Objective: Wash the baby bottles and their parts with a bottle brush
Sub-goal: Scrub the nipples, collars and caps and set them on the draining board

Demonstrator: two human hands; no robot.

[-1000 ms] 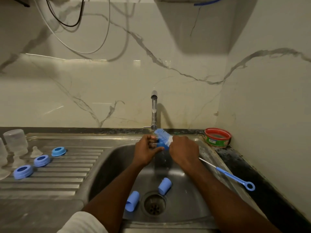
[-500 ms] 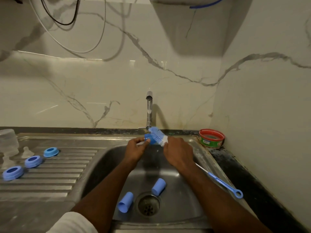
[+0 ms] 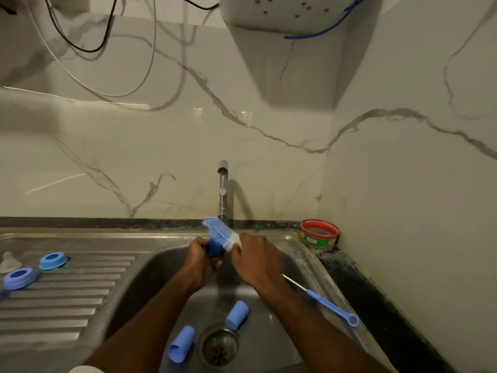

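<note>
At the frame's centre, above the steel sink (image 3: 293, 247), the left hand (image 3: 200, 261) curls its fingers round a blue bottle part (image 3: 215, 246) while the right hand (image 3: 255, 261) grips the bottle brush (image 3: 222, 234), its bristles touching that part.

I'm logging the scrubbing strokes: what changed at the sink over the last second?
The bottle brush head now sticks out farther up and left past the blue part that the left hand grips, so it seems pushed through. The right hand keeps holding the brush by its bristle end. The two blue caps by the drain and the rings on the drainboard lie as before.
</note>
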